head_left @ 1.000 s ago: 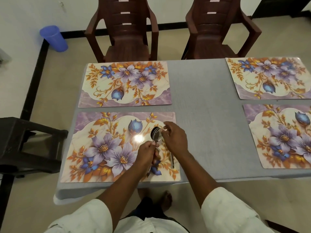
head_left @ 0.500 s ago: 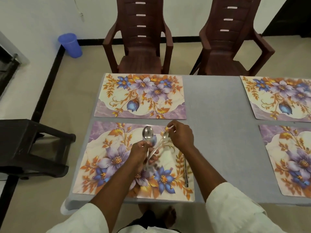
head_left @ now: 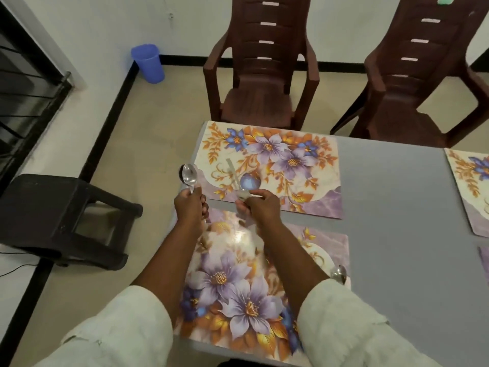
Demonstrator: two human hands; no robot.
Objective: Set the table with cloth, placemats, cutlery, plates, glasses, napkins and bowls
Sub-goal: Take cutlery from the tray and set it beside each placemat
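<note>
Both hands are now separating: the left hand point(head_left: 191, 207) is gripping upright spoons point(head_left: 188, 174) at the tabletop's point(head_left: 397, 207) left edge, while the right hand point(head_left: 260, 206) is pinching a blurred utensil point(head_left: 232, 172) over the far placemat point(head_left: 270, 168).

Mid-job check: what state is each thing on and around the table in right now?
Left hand: grips spoons, bowls up.
Right hand: pinches a blurred utensil over the far placemat.
Near placemat: flat, a spoon on its right edge.
Tablecloth: spread flat.
Chairs: empty.
Blue bin: upright on the floor.
</note>
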